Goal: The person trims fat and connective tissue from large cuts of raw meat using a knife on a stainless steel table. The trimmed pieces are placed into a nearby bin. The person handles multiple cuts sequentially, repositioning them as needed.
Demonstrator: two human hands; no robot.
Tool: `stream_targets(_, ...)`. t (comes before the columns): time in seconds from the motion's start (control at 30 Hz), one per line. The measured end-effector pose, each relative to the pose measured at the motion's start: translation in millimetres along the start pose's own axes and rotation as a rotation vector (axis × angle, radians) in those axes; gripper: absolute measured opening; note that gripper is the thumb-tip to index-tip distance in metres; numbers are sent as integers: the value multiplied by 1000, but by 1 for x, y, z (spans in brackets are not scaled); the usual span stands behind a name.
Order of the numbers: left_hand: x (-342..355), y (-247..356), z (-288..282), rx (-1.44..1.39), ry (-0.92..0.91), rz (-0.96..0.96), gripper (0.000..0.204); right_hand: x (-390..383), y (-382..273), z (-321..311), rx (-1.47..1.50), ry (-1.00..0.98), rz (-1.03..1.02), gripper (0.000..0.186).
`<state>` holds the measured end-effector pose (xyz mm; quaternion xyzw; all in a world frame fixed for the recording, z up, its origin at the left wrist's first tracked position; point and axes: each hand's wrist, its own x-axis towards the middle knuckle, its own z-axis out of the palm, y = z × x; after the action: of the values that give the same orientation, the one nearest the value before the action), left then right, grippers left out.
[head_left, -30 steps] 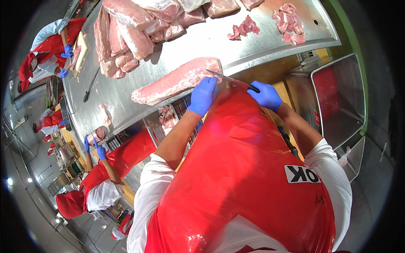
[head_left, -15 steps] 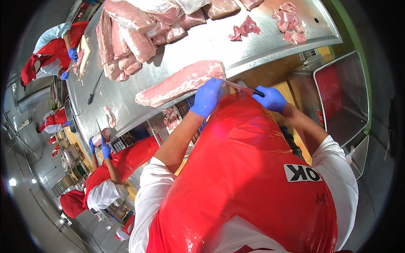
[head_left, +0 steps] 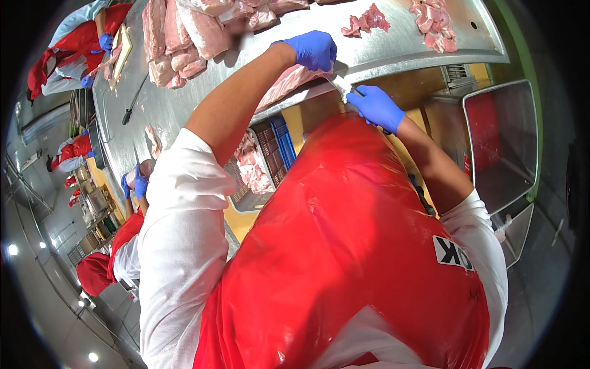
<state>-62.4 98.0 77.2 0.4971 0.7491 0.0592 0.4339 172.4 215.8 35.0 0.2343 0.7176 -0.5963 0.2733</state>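
Note:
A long slab of pale pink meat (head_left: 287,87) lies along the near edge of the metal table, much of it hidden behind my left forearm. My left hand (head_left: 314,50), in a blue glove, is closed in a fist over the slab's right end; what its fingers hold is hidden. My right hand (head_left: 380,109), also gloved, grips a knife (head_left: 339,85) just off the table edge. The blade points up and left toward the slab's right end, below my left fist.
Meat slabs (head_left: 200,27) are piled at the back left of the table (head_left: 270,52). Trimmings (head_left: 367,21) lie far right. A crate of scraps (head_left: 253,169) stands below the edge. A metal bin (head_left: 507,144) is at right. Co-workers (head_left: 126,246) stand at left.
My left hand has moved up and away over the slab, its forearm now covering most of the meat. The right hand with the knife has shifted slightly up and left. The view has shifted.

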Motion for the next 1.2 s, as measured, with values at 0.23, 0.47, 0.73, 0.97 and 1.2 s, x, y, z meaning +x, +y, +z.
stream_targets(0.23,2,17,2,-30,-24,30,18,-18,8,-9,87,-87,75,36)
stream_targets(0.47,6,13,-7,-36,-7,-8,20,18,-9,17,300,-154,64,36)
stream_targets(0.73,-1,15,-5,-30,-8,59,23,-23,-32,11,365,-230,126,36)
stream_targets(0.97,1,12,1,-58,5,9,27,-7,-35,22,333,-199,166,34)
stream_targets(1.2,7,15,9,-92,-9,-47,23,-5,-36,35,374,-155,168,27)
